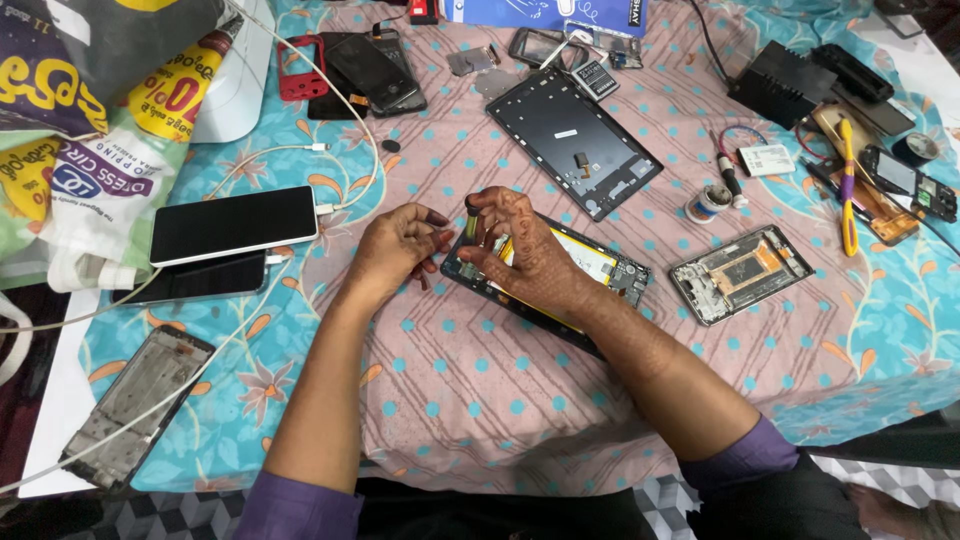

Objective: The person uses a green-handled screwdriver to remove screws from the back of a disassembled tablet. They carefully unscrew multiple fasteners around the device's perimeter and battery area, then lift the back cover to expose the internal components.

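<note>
Pink cloth: dotted, soft, covering the table [480, 390].
Right hand [520, 250]: fingers pinched on a small dark screwdriver [471, 216], probably.
Left hand [395, 250]: curled, touching the flat opened phone [560, 275] mid-table; closure unclear.

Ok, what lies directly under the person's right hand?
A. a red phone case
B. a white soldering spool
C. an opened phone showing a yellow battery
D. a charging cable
C: the right hand rests over the opened phone, whose yellow battery shows beside the fingers.
</note>
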